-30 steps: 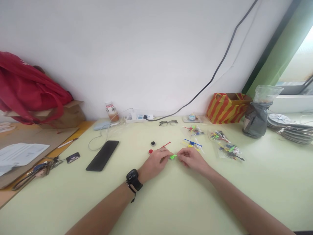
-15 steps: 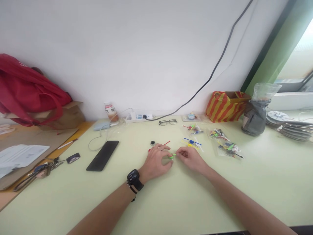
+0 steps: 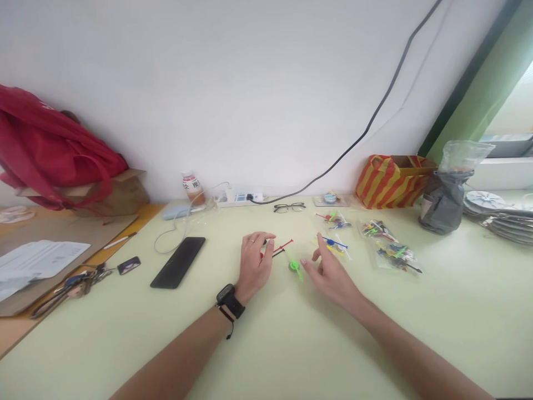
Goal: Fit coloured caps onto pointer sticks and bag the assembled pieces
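Note:
A bright green arrow spinner (image 3: 295, 266) lies on the table between my two hands, a small grey round piece under its hub. My left hand (image 3: 255, 262) is open with bent fingers, hovering over or touching a red arrow spinner (image 3: 285, 245) and a black pointer (image 3: 278, 253); its fingers partly cover them. Just right of the green spinner, my right hand (image 3: 332, 273) is open, index finger stretched out and thumb apart, holding nothing. Beyond its fingertips lie a blue arrow spinner (image 3: 336, 243) and yellow and white ones, partly hidden by the hand.
Clear bags of coloured spinners (image 3: 397, 255) lie to the right. At the back are eyeglasses (image 3: 289, 208), a power strip (image 3: 239, 200), a bottle (image 3: 193, 189) and a striped bag (image 3: 393, 183). A black phone (image 3: 178, 263) and keys (image 3: 85, 280) lie left.
Both hands have let go of the green spinner, which now rests on the table. My left hand has moved left to the red spinner, and my right hand's fingers have spread.

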A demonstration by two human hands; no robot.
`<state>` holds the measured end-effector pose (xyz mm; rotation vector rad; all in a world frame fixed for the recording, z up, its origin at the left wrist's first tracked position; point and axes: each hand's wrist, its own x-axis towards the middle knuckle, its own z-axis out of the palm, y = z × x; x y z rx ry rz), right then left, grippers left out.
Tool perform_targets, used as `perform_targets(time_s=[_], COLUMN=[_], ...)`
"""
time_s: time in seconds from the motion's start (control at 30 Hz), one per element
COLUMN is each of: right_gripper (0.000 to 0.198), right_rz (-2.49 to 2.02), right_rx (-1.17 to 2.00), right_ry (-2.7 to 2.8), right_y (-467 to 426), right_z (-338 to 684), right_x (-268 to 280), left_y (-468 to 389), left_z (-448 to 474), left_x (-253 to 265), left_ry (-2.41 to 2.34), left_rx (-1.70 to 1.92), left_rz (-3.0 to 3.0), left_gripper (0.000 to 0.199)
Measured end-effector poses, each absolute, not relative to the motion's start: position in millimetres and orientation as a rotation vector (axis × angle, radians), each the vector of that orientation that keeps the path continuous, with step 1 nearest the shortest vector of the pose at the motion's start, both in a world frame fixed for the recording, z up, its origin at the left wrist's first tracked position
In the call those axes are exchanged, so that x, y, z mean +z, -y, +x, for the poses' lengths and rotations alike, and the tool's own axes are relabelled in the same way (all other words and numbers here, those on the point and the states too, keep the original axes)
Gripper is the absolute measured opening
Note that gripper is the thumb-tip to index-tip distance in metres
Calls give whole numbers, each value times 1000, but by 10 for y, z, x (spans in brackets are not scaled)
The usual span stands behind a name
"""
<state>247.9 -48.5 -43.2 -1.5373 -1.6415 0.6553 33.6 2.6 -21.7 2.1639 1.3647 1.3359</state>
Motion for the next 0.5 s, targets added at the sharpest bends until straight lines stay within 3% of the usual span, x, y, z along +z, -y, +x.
perform_targets(time_s=[0.03, 0.13, 0.2, 0.4, 0.5], right_gripper=[47, 58, 55, 20, 31], right_rz=[-1512, -1194, -1076, -1266, -1183], right_rx=[761, 1317, 1383, 468, 316], right_ry=[1697, 1899, 1893, 1933, 2147], right_y=[523, 621, 640, 528, 514], right_z=[2467, 2440, 2429, 2471, 2495], right_x=[-371, -181, -120, -316, -384], left_y=[-25, -28, -36, -63, -60], left_z=[335, 330, 327, 338, 353], left_x=[-218, -224, -232, -288, -323], left_ry=[-1375, -1397, -1401, -1431, -1488], left_rx=[1336, 1326, 1313, 1189, 1092], left_rz=[2156, 2141, 2143, 2199, 2283], left_gripper=[22, 23, 22, 19, 24])
